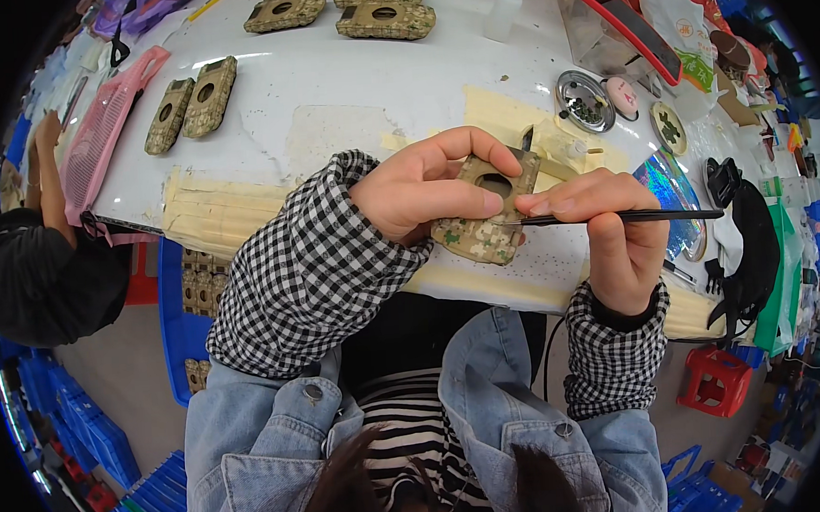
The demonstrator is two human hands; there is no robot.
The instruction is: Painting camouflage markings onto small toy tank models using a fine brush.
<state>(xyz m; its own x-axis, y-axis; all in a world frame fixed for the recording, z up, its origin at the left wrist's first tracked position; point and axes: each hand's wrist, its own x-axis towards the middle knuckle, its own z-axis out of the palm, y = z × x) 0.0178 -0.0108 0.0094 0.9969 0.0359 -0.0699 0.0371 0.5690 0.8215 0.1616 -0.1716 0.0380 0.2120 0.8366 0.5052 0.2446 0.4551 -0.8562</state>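
Note:
My left hand (416,191) grips a camouflage-patterned toy tank hull (483,241) with a round hole in it, thumb across the near side of the hole. In my right hand (617,231) is a thin black-handled paintbrush (672,214), pinched near its front end. The brush tip reaches the hull's face beside my left thumb; whether it touches cannot be made out. Beyond my hands stands a small bottle (562,146) on tan masking tape. A round metal dish (586,101) with dark paint spots lies farther right.
Matching hulls (386,22) stand at the back, and two more (210,97) lie left. A pink basket (111,133) is near a seated person (53,256). A red-framed phone (625,24) leans at the far right. A blue tray (172,315) holds several hulls below the table's left edge.

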